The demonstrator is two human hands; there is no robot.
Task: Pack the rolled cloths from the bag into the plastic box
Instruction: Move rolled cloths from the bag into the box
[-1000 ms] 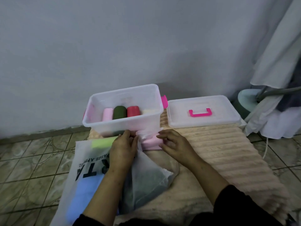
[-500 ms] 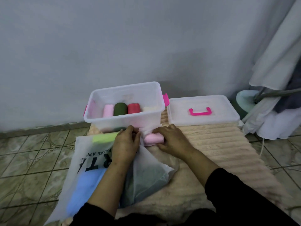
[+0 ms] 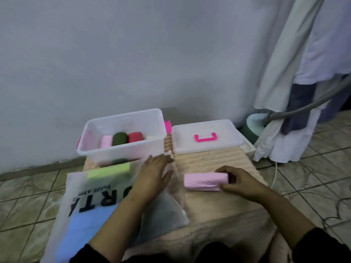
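My right hand grips one end of a pink rolled cloth lying out of the bag on the beige mat. My left hand rests flat, fingers straight, on the mouth of the translucent white bag, which shows green and blue cloths through its wall. The clear plastic box stands behind the bag and holds a pale pink roll, a dark green roll and a red roll.
The box lid with a pink handle lies right of the box on the ribbed beige mat. White clothes hang at the right over a tiled floor. A grey wall stands close behind the box.
My right hand has drawn the pink roll out of the bag's mouth and moved it right onto the mat. My left hand has flattened on the bag.
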